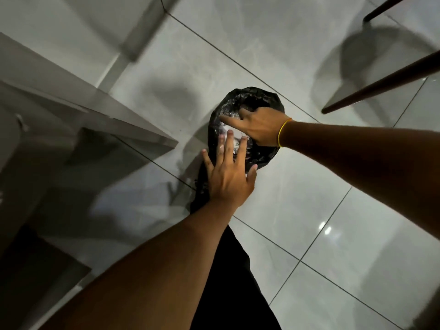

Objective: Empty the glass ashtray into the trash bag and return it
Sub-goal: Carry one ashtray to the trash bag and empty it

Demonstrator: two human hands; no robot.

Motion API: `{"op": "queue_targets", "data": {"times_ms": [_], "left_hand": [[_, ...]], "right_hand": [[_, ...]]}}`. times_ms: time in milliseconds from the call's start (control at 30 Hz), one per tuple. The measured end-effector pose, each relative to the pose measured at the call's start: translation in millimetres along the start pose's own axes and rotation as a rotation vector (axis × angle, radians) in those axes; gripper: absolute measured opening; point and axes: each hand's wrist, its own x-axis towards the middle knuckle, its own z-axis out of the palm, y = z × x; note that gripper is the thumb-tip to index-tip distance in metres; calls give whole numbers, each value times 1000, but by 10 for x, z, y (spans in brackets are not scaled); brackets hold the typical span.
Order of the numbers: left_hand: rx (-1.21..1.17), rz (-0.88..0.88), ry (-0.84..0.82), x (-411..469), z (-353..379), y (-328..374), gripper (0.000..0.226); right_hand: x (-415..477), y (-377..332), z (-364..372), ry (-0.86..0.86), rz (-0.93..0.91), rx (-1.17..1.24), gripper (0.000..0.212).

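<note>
Ashtray (232,135), glass: glimpsed mid-frame over the black trash bag (266,153); rigid, slick, breakable.
My right hand (258,126) seems curled on its rim; left hand (229,177) spread flat, holding nothing.

The trash bag (247,129) is glossy black, crinkled with pale silvery glints, and something white shows inside its mouth; the floor (333,222) is pale grey glossy tile crossed by thin dark grout lines, with soft grey shadows and small white light spots; the counter (100,115) is light grey; a thin yellow band (283,132) circles the right wrist; the chair legs (381,84) are dark brown; the trousers (228,282) are black.
</note>
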Motion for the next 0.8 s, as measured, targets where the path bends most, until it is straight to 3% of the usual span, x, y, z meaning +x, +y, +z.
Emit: {"op": "queue_targets", "data": {"times_ms": [167, 367, 567, 733, 800], "left_hand": [[15, -5, -19, 8, 42, -60, 79], [34, -1, 13, -20, 19, -142, 81], [46, 3, 49, -15, 31, -232, 86], [58, 12, 68, -28, 54, -282, 86], [55, 16, 70, -31, 54, -285, 87]], "right_hand": [[-14, 65, 52, 21, -108, -87, 85], [-9, 172, 34, -44, -74, -201, 56], [-12, 189, 53, 25, -125, -185, 73], [21, 157, 170, -16, -94, -225, 63], [24, 138, 175, -11, -85, -191, 76]]}}
